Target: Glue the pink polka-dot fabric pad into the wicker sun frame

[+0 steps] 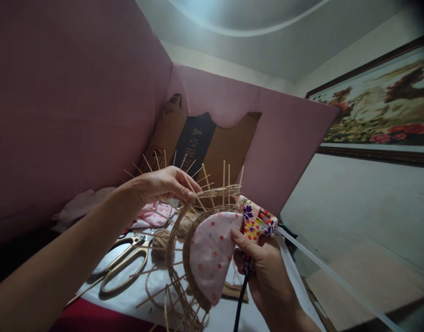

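Note:
My left hand point(165, 185) reaches in from the left and pinches the top edge of a twine-wrapped basket point(179, 272) with thin wooden sticks point(212, 182) poking up from its rim. A pink floral fabric pad point(209, 258) is set in a jute-edged half round at the basket's front. My right hand point(263, 267) grips a glue gun wrapped in floral fabric point(255, 222), its nozzle at the rim near the sticks. A black cord point(240, 299) hangs down from the gun.
Gold-handled scissors point(125, 263) lie on the white table cover point(136, 295) to the left. A ball of jute twine point(161, 242) sits behind them, beside pink fabric point(153, 214). A pink cardboard screen point(77, 106) walls the back and left. A framed picture point(381, 106) hangs at right.

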{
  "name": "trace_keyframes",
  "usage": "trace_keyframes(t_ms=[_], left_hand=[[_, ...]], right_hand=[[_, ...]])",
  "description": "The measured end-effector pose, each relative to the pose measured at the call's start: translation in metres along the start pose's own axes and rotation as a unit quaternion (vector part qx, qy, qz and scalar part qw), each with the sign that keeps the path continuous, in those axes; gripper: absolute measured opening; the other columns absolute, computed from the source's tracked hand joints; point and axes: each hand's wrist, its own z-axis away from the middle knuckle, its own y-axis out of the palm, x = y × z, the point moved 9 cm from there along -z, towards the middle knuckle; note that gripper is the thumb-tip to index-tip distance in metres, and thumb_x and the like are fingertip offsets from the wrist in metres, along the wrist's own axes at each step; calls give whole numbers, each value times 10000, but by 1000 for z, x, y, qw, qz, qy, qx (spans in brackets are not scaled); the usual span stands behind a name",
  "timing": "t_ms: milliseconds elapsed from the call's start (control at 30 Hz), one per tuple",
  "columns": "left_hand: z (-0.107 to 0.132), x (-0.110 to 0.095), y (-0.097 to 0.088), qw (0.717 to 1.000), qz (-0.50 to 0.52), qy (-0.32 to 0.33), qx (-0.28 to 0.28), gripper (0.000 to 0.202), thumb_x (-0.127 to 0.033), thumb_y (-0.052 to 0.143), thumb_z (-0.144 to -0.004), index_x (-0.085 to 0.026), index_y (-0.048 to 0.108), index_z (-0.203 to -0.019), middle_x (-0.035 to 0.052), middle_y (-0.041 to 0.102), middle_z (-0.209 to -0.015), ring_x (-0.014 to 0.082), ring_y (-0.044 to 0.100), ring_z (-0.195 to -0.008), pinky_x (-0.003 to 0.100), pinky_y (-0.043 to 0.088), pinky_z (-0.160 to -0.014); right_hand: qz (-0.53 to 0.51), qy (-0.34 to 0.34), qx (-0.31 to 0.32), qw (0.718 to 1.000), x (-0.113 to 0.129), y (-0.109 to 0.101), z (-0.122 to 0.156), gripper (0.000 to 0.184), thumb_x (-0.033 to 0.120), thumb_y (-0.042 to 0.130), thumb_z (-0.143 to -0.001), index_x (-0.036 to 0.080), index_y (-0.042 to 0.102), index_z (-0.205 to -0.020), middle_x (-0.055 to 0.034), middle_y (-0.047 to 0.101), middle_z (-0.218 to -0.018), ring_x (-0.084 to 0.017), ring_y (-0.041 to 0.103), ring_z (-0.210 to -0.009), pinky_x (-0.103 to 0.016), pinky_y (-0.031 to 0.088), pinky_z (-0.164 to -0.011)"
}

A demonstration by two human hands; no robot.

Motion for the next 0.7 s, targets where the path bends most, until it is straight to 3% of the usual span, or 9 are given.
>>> trace_keyframes(t_ms=[700], left_hand=[[1,-3,3,1000,21,3,1,141,-79,781,-551,-115,726,-675,31,691,-572,106,621,-523,190,492,-525]], right_hand=[[1,-1,2,1000,0,0,0,313,288,797,-583,166,528,-687,48,512,-598,-36,331,-389,-175,247,-337]])
